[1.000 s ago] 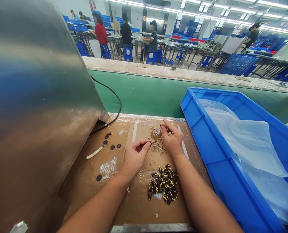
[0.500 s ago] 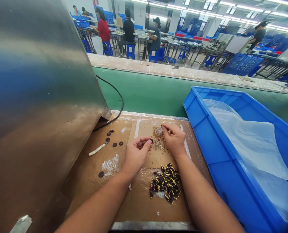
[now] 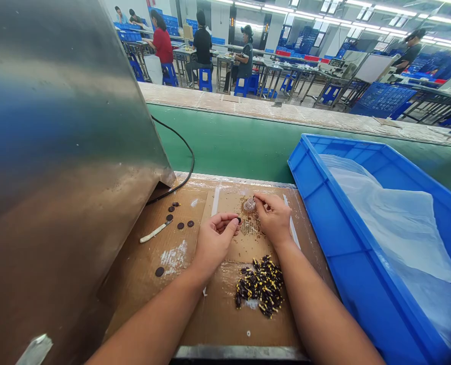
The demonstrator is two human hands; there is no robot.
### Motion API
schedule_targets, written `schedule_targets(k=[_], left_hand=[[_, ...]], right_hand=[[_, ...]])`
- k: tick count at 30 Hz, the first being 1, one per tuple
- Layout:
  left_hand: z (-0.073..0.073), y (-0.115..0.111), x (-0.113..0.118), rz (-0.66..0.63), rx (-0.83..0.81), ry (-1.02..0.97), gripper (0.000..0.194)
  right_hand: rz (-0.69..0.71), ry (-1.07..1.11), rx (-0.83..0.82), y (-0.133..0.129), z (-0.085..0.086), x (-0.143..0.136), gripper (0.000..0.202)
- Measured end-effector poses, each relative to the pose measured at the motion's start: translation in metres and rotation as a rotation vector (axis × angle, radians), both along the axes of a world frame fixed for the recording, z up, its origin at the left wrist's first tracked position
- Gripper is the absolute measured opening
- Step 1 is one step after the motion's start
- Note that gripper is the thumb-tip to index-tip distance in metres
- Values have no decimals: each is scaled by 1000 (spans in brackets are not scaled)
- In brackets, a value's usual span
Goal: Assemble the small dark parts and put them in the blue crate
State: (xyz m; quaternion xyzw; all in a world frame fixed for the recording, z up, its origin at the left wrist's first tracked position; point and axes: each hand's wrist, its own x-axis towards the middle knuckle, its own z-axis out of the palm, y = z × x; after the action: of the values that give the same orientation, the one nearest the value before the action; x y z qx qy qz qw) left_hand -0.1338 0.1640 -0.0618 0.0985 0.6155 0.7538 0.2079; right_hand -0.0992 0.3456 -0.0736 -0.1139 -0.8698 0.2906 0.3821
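1. Nearest: pile of small dark parts with yellow tips [image 3: 259, 285] on the brown cardboard mat [image 3: 217, 314], between the two forearms and closer to the right one.
2. Left hand [image 3: 212, 241] rests on the mat, fingers curled in. Thumb and forefinger pinch a tiny dark piece [image 3: 239, 220] at their tips; too small to say what it is.
3. Right hand [image 3: 274, 219] sits just beside the left, fingers bent and closed down to a point at the small clear round fixture [image 3: 249, 205]. Whether anything is gripped between those fingertips cannot be told.
4. A patch of fine ribbed marks lies on the mat between the two hands, just below the fixture.
5. Left of the hands: several dark round discs [image 3: 179, 225] scattered on the mat, one more apart [image 3: 159, 271] near a white smear. A pale slim tool [image 3: 155, 232] lies slanted beside the discs.
6. Far left: big stainless steel machine housing [image 3: 58, 152]; a black cable [image 3: 183, 152] runs from under it.
7. Right: blue plastic crate [image 3: 324, 213] lined with clear plastic sheet [image 3: 392, 223], its edge just beside the mat.
8. Beyond: green conveyor belt [image 3: 248, 142].
9. Farthest: other people seated on blue stools at workbenches.
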Motion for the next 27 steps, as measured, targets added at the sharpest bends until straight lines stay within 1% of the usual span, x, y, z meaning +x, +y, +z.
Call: schedule_targets(k=[3, 5, 8, 10, 12, 13, 15, 17, 19, 20, 22, 25, 27], left_hand=[[0, 0, 0, 16, 28, -26, 28], [0, 0, -1, 25, 63, -66, 33], [-1, 0, -3, 38, 117, -133, 43], [-1, 0, -4, 50, 154, -180, 44], [-1, 1, -4, 70, 191, -224, 42], [0, 2, -4, 79, 207, -242, 41], [-1, 2, -4, 88, 227, -258, 40], [-2, 3, -3, 90, 228, -233, 39], [-5, 3, -3, 78, 211, -177, 38], [-6, 2, -3, 69, 200, -146, 38], [-8, 2, -3, 54, 174, -91, 38], [-7, 1, -3, 40, 132, -31, 37], [-4, 1, -3, 45, 148, -38, 34]], right_hand=[[-6, -9, 7, 1, -1, 1, 22], [-27, -12, 16, 4, -3, 1, 22], [-101, -15, 22, 11, -5, 2, 21], [-163, -15, -49, 13, -3, 6, 19], [-190, 0, -229, 9, 2, 12, 18], [-168, 16, -355, 3, 6, 16, 19], [-45, 45, -657, -13, 13, 23, 21], [133, 43, -958, -32, 20, 28, 24], [259, 21, -1169, -49, 24, 30, 26], [290, 15, -1224, -55, 25, 30, 27], [310, 27, -1271, -62, 26, 29, 28], [324, 49, -1298, -63, 24, 28, 27], [345, 59, -1328, -62, 23, 28, 27]])
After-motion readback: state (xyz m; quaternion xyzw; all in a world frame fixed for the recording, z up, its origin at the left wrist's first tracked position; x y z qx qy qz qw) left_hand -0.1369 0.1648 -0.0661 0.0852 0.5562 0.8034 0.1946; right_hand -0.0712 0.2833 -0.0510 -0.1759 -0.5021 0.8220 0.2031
